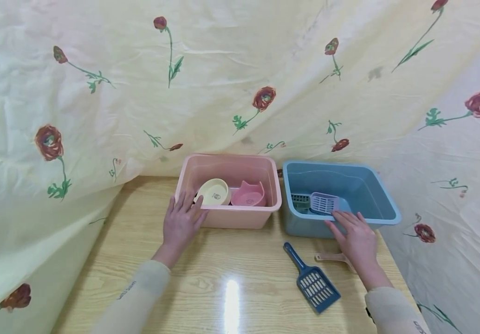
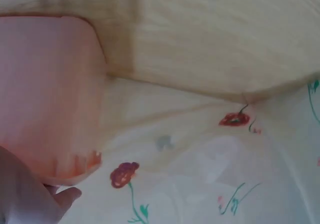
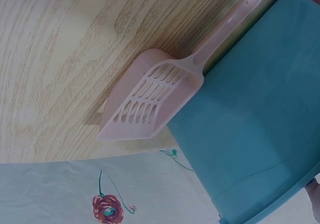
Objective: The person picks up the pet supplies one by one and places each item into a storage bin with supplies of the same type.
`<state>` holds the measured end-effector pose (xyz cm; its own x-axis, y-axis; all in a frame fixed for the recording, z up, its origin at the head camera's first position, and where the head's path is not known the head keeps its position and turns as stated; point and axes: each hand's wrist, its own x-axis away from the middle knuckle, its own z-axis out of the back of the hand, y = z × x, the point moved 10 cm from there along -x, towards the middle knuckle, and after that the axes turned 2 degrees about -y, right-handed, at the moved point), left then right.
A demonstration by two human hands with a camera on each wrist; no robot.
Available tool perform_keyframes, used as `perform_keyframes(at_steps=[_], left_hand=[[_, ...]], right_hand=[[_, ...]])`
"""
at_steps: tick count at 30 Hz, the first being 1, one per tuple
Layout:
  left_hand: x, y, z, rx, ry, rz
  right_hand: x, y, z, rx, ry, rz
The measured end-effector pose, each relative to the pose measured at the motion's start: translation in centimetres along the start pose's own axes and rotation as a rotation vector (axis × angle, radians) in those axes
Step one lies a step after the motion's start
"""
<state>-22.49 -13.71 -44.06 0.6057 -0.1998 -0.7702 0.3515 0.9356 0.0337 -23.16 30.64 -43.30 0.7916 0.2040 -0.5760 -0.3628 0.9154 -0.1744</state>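
Observation:
My left hand (image 1: 180, 222) lies over the front left corner of a pink bin (image 1: 233, 218), fingers spread across its rim. Inside that bin are a cream round bowl (image 1: 220, 186) and a pink cat-eared bowl (image 1: 248, 195). Fingers of my right hand (image 1: 359, 241) extend over the front rim of a blue bin (image 1: 308, 227). A lavender slotted scoop (image 1: 324, 202) and a dark green one (image 1: 300, 201) lie in it. Below the right hand, a pale pink litter scoop (image 3: 172, 88) rests on the table beside the blue bin, partly hidden in the head view.
A dark blue litter scoop (image 1: 313, 280) lies on the wooden table (image 1: 206, 287) in front of the blue bin, its handle pointing away. Flower-printed cloth (image 1: 223, 93) hangs behind and at both sides. The two bins stand side by side with a narrow gap.

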Motion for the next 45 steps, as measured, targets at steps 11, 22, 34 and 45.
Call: perform_keyframes(at_steps=[11, 22, 34, 45], left_hand=[[1.0, 0.5, -0.1, 0.037, 0.089, -0.039], [1.0, 0.6, 0.9, 0.075, 0.159, -0.048], [0.8, 0.5, 1.2, 0.104, 0.179, -0.031], [0.7, 0.4, 1.2, 0.149, 0.211, -0.017]], right_hand=[[0.2, 0.0, -0.3, -0.008, -0.02, -0.015], [0.1, -0.1, -0.2, -0.012, -0.004, -0.006], [0.1, 0.0, -0.4, -0.009, -0.022, -0.017], [-0.1, 0.1, -0.1, -0.007, 0.005, -0.01]])
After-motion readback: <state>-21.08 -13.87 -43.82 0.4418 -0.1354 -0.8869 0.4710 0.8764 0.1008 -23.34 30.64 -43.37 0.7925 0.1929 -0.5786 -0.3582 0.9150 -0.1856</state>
